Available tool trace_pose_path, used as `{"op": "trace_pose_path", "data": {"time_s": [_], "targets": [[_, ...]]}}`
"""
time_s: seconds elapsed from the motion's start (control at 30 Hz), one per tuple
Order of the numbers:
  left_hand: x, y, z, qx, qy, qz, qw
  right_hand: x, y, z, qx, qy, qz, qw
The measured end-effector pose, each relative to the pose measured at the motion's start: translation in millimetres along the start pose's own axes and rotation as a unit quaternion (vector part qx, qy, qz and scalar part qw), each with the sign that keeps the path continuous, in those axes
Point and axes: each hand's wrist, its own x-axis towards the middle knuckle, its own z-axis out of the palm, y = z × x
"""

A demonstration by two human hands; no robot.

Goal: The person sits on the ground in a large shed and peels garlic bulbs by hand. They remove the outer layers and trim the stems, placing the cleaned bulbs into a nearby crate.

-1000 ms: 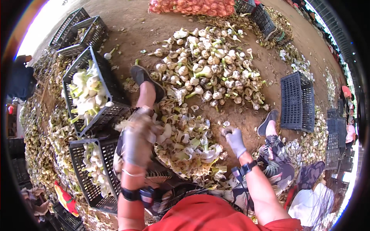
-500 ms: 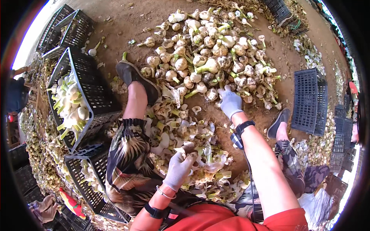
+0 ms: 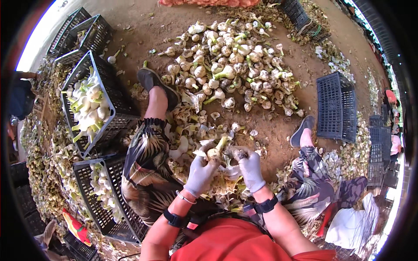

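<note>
Both my hands wear pale grey gloves and meet low over the peelings between my legs. My left hand is closed around a garlic bulb whose pale green stem points up and right. Just beside it, my right hand has its soiled fingers bent and pressed together; what they pinch, if anything, is hidden. Whitish skin hangs between the hands. Beyond them lies a heap of unpeeled garlic bulbs with stems on. Loose garlic skins cover the ground beneath my hands.
At my left, a black crate holds cleaned white garlic; a nearer crate holds more. An upturned dark crate stands at the right. Other crates are at the far left. A red net sack lies at the far edge.
My right hand has come back from the heap to beside my left hand. A stemmed garlic bulb now shows in my left hand. The view has shifted slightly.
</note>
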Motion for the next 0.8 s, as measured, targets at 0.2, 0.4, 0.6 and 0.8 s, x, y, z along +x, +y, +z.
{"op": "trace_pose_path", "data": {"time_s": [0.2,0.4,0.6,0.8], "targets": [[-27,11,15,0.052,-0.011,0.082,0.995,-21,-3,1,-0.162,-0.064,-0.145,0.974],[-50,31,14,-0.107,-0.033,0.019,0.994,-52,-13,-5,0.042,-0.096,-0.032,0.994],[-54,28,8,-0.105,-0.069,0.024,0.992,-50,-14,-11,0.07,-0.171,-0.005,0.983],[-67,41,-23,-0.333,-0.214,-0.208,0.894,-60,-32,-15,-0.181,-0.214,-0.253,0.926]]}}
